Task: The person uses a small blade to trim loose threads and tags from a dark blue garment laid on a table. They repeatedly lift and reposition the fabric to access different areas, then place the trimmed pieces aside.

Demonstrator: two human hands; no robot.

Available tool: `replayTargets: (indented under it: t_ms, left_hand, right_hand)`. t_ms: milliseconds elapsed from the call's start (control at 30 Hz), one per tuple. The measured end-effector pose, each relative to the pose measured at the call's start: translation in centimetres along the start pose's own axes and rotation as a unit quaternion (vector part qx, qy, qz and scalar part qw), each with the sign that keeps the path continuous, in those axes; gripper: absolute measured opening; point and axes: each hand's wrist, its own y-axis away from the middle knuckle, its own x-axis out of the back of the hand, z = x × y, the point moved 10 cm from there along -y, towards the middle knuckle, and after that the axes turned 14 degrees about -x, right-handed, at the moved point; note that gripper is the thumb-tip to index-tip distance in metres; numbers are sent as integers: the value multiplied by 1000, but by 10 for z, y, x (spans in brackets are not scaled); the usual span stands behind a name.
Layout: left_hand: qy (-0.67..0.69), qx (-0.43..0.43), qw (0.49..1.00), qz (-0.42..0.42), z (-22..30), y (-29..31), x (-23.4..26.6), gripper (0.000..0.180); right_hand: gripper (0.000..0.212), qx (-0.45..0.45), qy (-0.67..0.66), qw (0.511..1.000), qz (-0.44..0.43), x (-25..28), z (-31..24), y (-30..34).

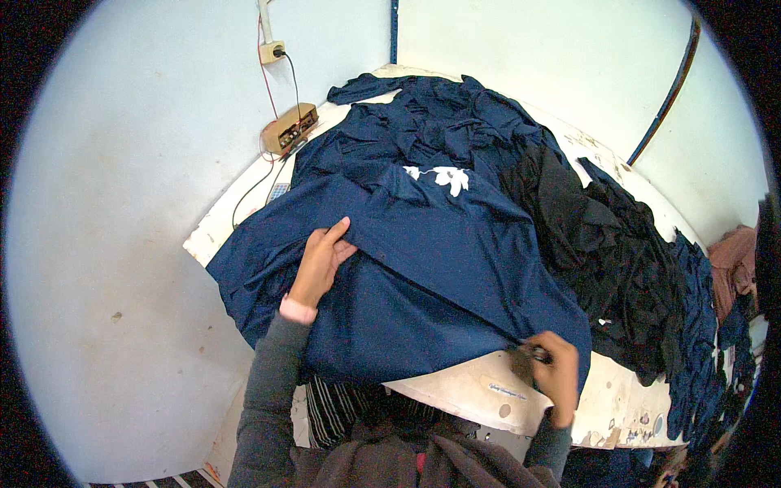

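A large piece of navy blue cloth (pixel 423 252) lies spread in front of me, with a long fold slanting down from left to right. At the upper left end of that fold, my left hand (pixel 321 264) is closed on the cloth, thumb and fingers pinching it. Near the table's front edge, my right hand (pixel 557 370) has its fingers closed around a small dark tool (pixel 537 353) beside the fold's lower end. Motion blur and the fingers hide the tool's exact kind. White leaf-shaped pieces (pixel 451 179) show at the cloth's far edge.
The white table (pixel 464 398) carries a heap of navy garments (pixel 439 114) behind, black cloth (pixel 610 252) at right and more navy cloth (pixel 691 325) beyond. A brown box with wires (pixel 290 130) stands by the left wall, under a socket (pixel 272 52).
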Motion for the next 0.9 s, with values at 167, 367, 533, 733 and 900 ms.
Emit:
replayTargets:
  t_ms: [167, 367, 533, 733, 900]
  left_hand:
    - [156, 39, 987, -30, 23, 111, -34, 26]
    - [272, 139, 948, 85, -36, 174, -10, 14]
    - [257, 128, 958, 23, -54, 197, -18, 12]
    - [197, 142, 965, 100, -54, 199, -32, 21]
    - [166, 138, 970, 114, -45, 200, -33, 21]
  right_hand:
    - [19, -98, 58, 992, 56, 64, 42, 27]
    - [41, -189, 44, 979, -54, 10, 53, 34]
    - [42, -46, -193, 976, -86, -31, -22, 28]
    - [29, 132, -133, 981, -59, -87, -107, 29]
    - [25, 184, -57, 981, -7, -96, -125, 26]
